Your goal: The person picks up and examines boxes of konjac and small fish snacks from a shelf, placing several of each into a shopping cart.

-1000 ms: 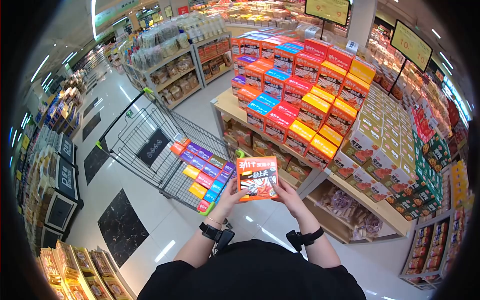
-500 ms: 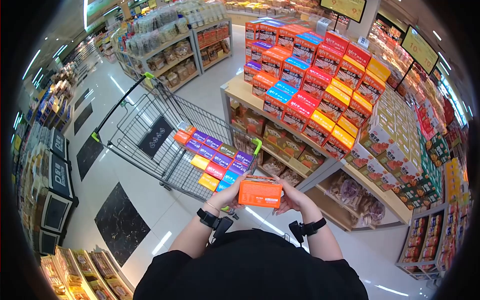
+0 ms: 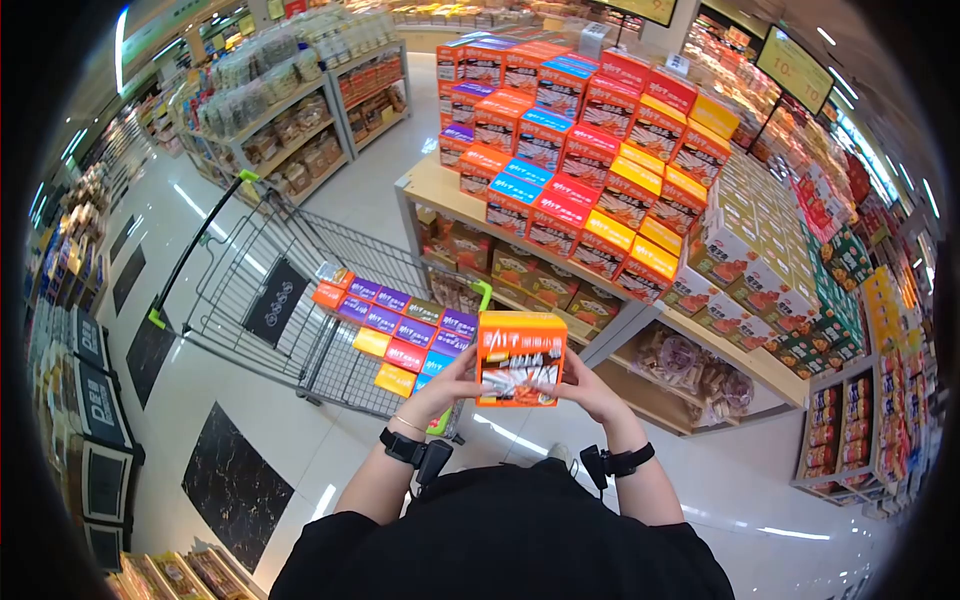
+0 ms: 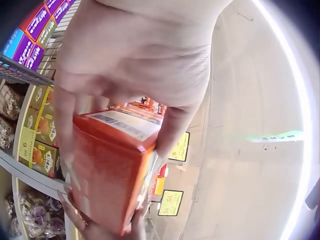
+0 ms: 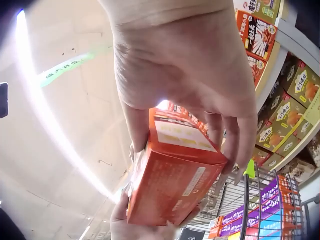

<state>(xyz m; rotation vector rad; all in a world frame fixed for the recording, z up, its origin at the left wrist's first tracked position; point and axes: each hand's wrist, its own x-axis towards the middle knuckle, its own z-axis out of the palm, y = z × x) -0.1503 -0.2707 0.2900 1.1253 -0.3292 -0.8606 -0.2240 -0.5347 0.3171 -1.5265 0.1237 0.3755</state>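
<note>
An orange snack box [image 3: 521, 362] with a yellow-orange top is held up in front of the body, its printed front facing the person. My left hand [image 3: 447, 387] grips its left side and my right hand [image 3: 592, 392] grips the right side, thumbs at the front. In the left wrist view, the left hand [image 4: 132, 55] arches over the box [image 4: 107, 167], with fingers along one side and the thumb on the other. The right wrist view has the right hand [image 5: 187, 65] spanning the same box [image 5: 175, 187], a plain orange panel showing.
To the left stands a wire shopping cart [image 3: 215, 265] with rows of coloured snack boxes [image 3: 405, 330] inside. Ahead, a stepped stack of similar boxes [image 3: 585, 150] covers a wooden display stand [image 3: 425, 190]. Green-brown cartons [image 3: 750, 245] are piled at its right.
The box was tipped so its plain orange side showed half a second ago, then turned back to show its printed front. Both hands have kept hold. The head view has shifted.
</note>
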